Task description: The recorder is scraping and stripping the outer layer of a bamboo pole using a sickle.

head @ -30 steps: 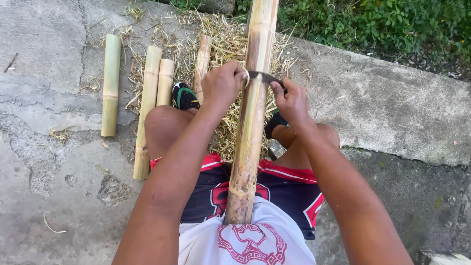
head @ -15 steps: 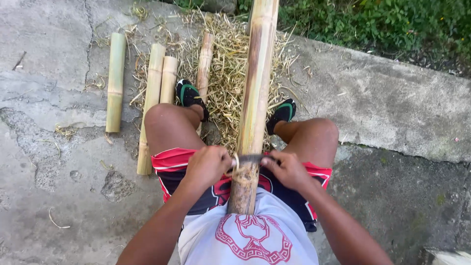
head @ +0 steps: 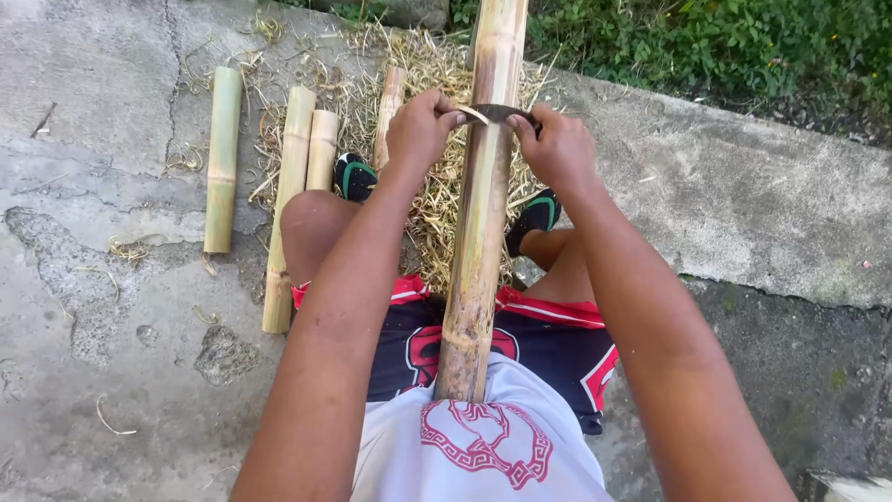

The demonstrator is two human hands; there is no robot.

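We see a long bamboo pole (head: pixel 478 232) running from the person's belly up to the top edge of the view, lying between the two knees. Across the pole, in its upper part, sits a curved metal blade (head: pixel 497 113). The left hand (head: pixel 420 130) is just left of the pole, with its fingers closed tight on the left end of the blade. The right hand (head: pixel 556 149) is just right of the pole, and its fingers are closed on the right end of the blade in the same way. Under and behind the pole there is a heap of dry shavings (head: pixel 423 200). Left of the pole, four shorter bamboo pieces lie on the concrete ground (head: pixel 102 307); the green one (head: pixel 222 158) is the farthest from the pole. Two dark shoes with green trim (head: pixel 354 177) rest on each side of the pole.
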